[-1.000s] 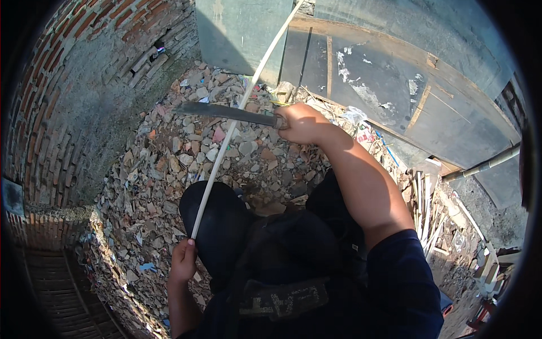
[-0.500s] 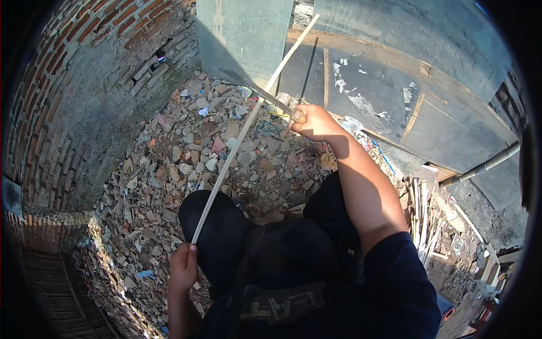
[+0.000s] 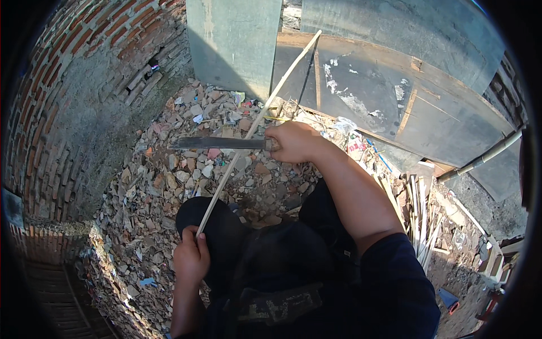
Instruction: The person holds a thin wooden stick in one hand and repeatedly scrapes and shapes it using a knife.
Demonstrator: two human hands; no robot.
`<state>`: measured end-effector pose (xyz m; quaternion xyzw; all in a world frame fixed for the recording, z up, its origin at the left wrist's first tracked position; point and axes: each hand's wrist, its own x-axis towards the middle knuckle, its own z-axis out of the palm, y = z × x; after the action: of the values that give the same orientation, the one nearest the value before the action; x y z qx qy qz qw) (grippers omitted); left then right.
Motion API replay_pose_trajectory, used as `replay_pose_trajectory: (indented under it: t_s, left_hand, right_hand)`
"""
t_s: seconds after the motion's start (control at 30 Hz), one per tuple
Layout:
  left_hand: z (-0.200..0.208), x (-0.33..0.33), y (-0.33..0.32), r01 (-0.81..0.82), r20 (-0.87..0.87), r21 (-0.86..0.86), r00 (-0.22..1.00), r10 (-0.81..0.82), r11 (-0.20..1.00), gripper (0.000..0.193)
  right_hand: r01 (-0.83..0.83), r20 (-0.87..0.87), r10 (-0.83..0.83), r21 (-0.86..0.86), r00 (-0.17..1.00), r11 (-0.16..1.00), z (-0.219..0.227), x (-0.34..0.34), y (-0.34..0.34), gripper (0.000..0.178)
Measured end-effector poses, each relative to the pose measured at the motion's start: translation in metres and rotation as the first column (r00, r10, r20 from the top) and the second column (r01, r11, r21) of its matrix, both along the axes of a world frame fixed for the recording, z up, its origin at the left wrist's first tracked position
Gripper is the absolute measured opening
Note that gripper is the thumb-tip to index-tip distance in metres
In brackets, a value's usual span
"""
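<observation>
My left hand (image 3: 191,257) is closed on the lower end of a long, thin pale strip of wood or bamboo (image 3: 293,66), by my left knee. The strip slants up and away to the right, its far end in front of the dark panels. In my right hand (image 3: 292,141) is the handle of a machete (image 3: 217,143), fingers wrapped round it. The dark blade points left and lies across the strip near its middle; whether it touches the strip I cannot tell. Part of the handle is hidden by my fingers.
Broken brick and stone rubble (image 3: 169,175) covers the ground. A worn brick wall (image 3: 84,107) rises at left. Grey-green panels (image 3: 234,48) stand at the far side. A bundle of pale strips (image 3: 416,217) lies to my right, near a bamboo pole (image 3: 480,155).
The machete has come nearer to me along the strip, its blade turning to lie nearly level. My left hand and the strip's lower end have shifted slightly up and right.
</observation>
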<state>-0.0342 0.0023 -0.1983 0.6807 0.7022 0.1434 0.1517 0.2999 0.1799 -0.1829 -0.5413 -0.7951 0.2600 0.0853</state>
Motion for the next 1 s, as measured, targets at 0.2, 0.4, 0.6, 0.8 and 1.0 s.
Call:
replay_pose_trajectory:
  t_s: [0.2, 0.4, 0.6, 0.8, 1.0]
  left_hand:
    - [-0.009, 0.003, 0.007, 0.041, -0.091, 0.078, 0.995, -0.034, 0.996, 0.016]
    - [-0.005, -0.019, 0.007, 0.015, 0.151, -0.007, 0.988, -0.014, 1.0, 0.016]
    - [-0.007, -0.022, 0.011, 0.049, 0.195, -0.001, 0.98, -0.048, 0.999, 0.017]
    - [-0.014, -0.059, -0.023, 0.072, 0.519, -0.158, 0.855, 0.021, 0.985, 0.015]
    - [-0.028, -0.086, -0.056, -0.007, 0.632, -0.346, 0.737, 0.239, 0.938, 0.016]
  right_hand:
    - [0.082, -0.084, -0.093, -0.126, 0.992, 0.989, -0.049, 0.024, 0.034, 0.038]
    - [-0.053, 0.063, 0.048, 0.084, 0.997, 0.995, -0.028, -0.012, 0.01, 0.036]
    - [0.157, -0.121, -0.143, 0.12, 0.982, 0.98, -0.057, 0.033, 0.041, 0.035]
    - [-0.075, 0.035, 0.071, 0.115, 0.997, 0.991, -0.022, -0.005, 0.006, 0.035]
    - [0.031, 0.013, -0.032, 0.065, 0.999, 0.997, -0.049, 0.01, 0.031, 0.033]
